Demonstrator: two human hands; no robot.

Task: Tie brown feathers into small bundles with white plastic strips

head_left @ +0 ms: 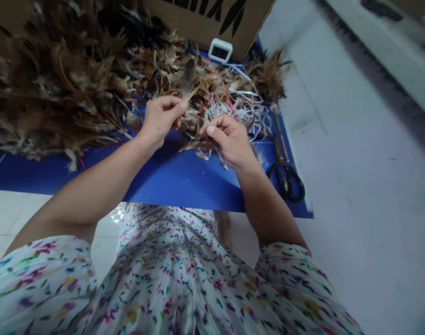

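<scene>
Between the thumb and fingers of my left hand (pixel 163 116) are the pale lower ends of a few feathers (pixel 189 79), their dark tips pointing up and away from me. My right hand (pixel 229 139) is beside it, thumb and forefinger pinched together. Anything in that pinch is too small to make out. Behind both hands lies a heap of brown feathers (pixel 76 79), mixed on its right side with white and red plastic strips (pixel 226 104). Small loose feathers (pixel 203 151) lie just below my fingers on the blue table (pixel 184 181).
Black-handled scissors (pixel 287 181) lie at the table's right edge, near a thin stick (pixel 282 135). A cardboard box (pixel 205 28) stands at the back, with a small white device with a dark screen (pixel 220 50) before it. Another feather bunch (pixel 271 77) sits at the back right corner.
</scene>
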